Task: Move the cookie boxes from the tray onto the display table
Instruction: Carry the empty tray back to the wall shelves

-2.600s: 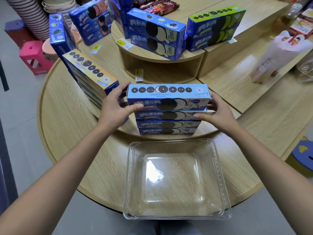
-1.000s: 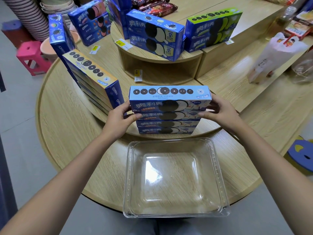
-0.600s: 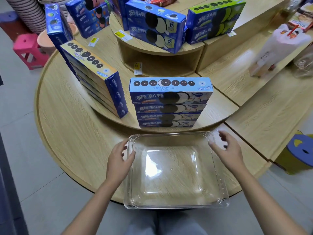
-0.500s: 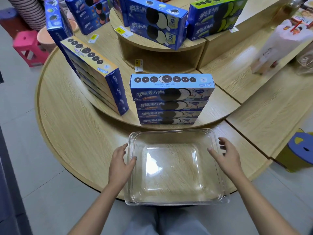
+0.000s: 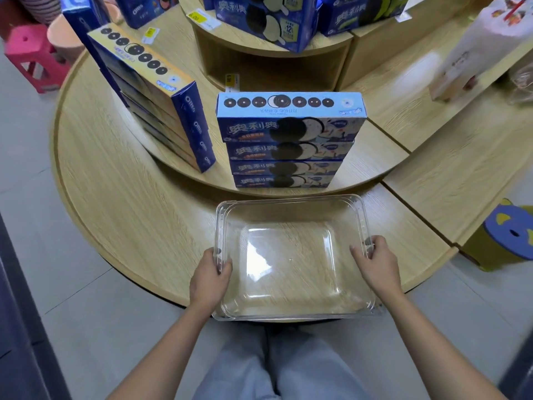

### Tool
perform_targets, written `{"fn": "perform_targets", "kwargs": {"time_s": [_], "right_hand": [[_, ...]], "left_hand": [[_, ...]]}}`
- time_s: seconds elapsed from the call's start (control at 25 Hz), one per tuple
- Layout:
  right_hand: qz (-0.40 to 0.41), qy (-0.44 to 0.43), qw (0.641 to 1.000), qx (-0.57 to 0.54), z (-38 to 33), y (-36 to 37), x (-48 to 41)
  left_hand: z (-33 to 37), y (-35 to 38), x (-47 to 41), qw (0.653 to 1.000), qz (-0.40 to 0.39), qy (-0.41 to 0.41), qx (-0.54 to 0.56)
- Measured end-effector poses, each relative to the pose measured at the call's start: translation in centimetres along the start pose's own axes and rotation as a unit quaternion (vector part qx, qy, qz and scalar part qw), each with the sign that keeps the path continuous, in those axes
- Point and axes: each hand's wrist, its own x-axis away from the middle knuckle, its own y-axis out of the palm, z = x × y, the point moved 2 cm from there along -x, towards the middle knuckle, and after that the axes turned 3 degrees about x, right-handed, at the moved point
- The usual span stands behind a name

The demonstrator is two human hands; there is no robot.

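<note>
Cookie boxes [image 5: 288,142] stand in a stack of four on the raised middle tier of the bench [image 5: 121,203], just beyond the clear tray [image 5: 291,209].

The tray holds nothing and lies on the low near tier, its near edge overhanging the bench rim. The left hand [image 5: 209,280] has its grip closed over the tray's left rim, thumb inside the wall; the right hand [image 5: 376,265] clasps the right rim the same way. To the left of the stack leans a second stack of yellow-topped boxes [image 5: 155,96], close beside it but apart. Farther off, blue boxes [image 5: 268,18] sit on the top tier. A pink stool [image 5: 31,57] stands on the floor at far left.
</note>
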Motion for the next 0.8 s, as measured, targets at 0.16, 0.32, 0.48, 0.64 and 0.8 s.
{"fn": "perform_targets", "kwargs": {"time_s": [0.16,0.32,0.48,0.64,0.8], "right_hand": [[0.012,0.000,1.000,0.003,-0.3,-0.2,-0.2],[0.015,-0.002,1.000,-0.022,0.1,-0.7,0.3],[0.044,0.009,0.997,-0.060,1.3,-2.3,1.3],[0.104,0.056,0.989,-0.093,3.4,-4.7,3.4],[0.200,0.138,0.962,-0.124,6.1,-6.6,7.9]], "left_hand": [[0.0,-0.1,-0.1,0.999,0.028,0.008,0.014],[0.0,-0.3,0.6,0.997,0.042,0.024,0.066],[1.5,-0.3,1.3,0.994,0.034,0.067,0.078],[4.8,0.5,1.1,0.989,-0.018,0.131,0.065],[9.2,1.8,0.4,0.972,-0.090,0.219,0.015]]}}
